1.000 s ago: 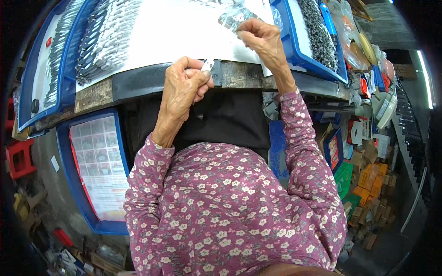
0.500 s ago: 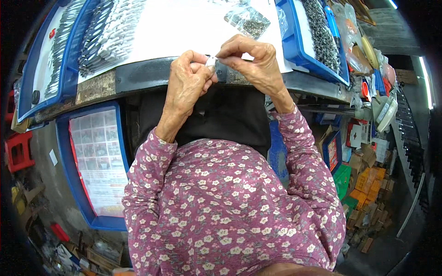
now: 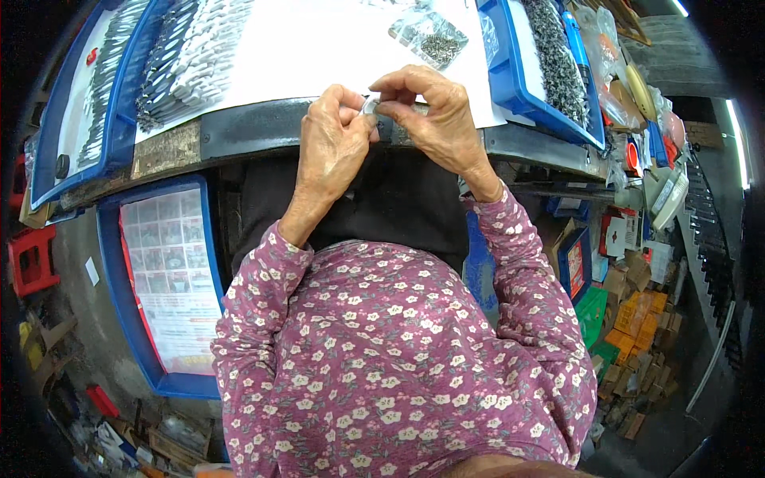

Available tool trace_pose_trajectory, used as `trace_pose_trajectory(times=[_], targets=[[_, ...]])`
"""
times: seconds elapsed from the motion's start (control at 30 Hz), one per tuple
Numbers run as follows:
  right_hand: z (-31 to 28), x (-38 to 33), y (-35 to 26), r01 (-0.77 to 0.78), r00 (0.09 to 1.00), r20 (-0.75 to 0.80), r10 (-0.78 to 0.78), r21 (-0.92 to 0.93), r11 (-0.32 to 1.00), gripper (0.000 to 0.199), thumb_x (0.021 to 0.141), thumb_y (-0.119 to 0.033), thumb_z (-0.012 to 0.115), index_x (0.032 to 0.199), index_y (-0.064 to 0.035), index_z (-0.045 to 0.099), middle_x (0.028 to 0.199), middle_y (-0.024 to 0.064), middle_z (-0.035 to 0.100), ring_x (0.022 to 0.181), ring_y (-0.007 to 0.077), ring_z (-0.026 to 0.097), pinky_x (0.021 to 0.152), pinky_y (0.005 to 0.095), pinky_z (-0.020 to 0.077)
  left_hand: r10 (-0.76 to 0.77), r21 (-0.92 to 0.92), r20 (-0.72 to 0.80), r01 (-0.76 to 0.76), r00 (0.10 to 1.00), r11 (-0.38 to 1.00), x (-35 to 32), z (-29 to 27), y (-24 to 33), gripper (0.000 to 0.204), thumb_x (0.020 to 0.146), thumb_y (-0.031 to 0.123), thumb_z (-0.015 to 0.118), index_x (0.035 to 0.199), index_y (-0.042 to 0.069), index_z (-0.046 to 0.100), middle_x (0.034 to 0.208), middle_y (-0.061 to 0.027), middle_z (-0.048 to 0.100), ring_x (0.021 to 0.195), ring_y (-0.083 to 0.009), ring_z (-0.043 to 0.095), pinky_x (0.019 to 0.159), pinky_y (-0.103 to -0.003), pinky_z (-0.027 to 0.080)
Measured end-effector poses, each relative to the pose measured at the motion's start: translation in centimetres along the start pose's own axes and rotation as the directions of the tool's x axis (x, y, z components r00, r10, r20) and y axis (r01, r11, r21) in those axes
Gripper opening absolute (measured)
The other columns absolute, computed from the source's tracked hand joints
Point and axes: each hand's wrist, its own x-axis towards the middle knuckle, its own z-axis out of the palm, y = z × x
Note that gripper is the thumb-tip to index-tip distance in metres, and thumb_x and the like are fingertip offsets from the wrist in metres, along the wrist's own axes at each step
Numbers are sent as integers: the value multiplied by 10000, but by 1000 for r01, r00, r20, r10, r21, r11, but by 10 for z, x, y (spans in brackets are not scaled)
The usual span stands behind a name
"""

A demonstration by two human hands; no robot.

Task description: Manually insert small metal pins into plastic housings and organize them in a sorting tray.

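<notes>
My left hand (image 3: 331, 147) pinches a small white piece (image 3: 370, 105) between thumb and fingers, just above the table's front edge. Its exact kind is too small to make out, and my fingers cover most of it. From the right, the thumb and forefinger of my right hand (image 3: 438, 115) close at the piece's right side; whether a tiny part sits between them is hidden. Beyond my right hand, a clear plastic bag (image 3: 406, 33) with a heap of small metal parts (image 3: 441, 49) lies on the white sheet (image 3: 319, 48).
Rows of white and dark slim parts (image 3: 195, 60) lie at the left, beside a blue tray (image 3: 119, 131) of similar parts. At the right stands a blue tray (image 3: 518, 88) of dark small parts, with a blue tool (image 3: 575, 40) by it. Under the table is another blue tray (image 3: 163, 382).
My left hand has shifted slightly right and turned, tilting the white piece so less of it shows. My right hand has moved a little left and down, its fingers more bent.
</notes>
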Motion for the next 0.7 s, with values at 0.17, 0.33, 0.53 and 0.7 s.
trace_pose_trajectory(times=[0.17,0.33,0.53,0.7], targets=[[0,-2,0,2,1000,-17,-3,-60,998,205,686,21,661,886,-17,637,755,49,603,669,114,589,605,220,480,51,68,-28,-49,998,997,0,4,1,40,767,2,505,775,-26,477,558,-89,567,505,-110,542,465,-255,417],[2,-5,3,-1,999,-47,1,-13,1000,221,684,35,657,895,-25,636,748,49,603,663,110,588,606,211,483,113,198,-41,-102,993,975,-3,7,3,41,764,-11,492,780,-34,462,556,-128,549,498,-187,567,471,-324,425],[5,-8,1,-100,993,-59,105,76,992,232,692,34,655,916,-21,631,736,38,603,665,93,578,615,208,485,232,287,-48,-209,971,935,-4,10,-2,85,748,-31,474,828,-39,448,605,-212,544,576,-380,579,514,-411,431],[5,-12,2,-110,990,-78,119,119,987,248,690,43,650,929,-16,621,730,31,604,667,84,573,611,205,479,241,386,-18,-216,970,897,-7,13,2,129,750,-25,486,869,-34,438,624,-235,549,619,-399,578,534,-428,435]])
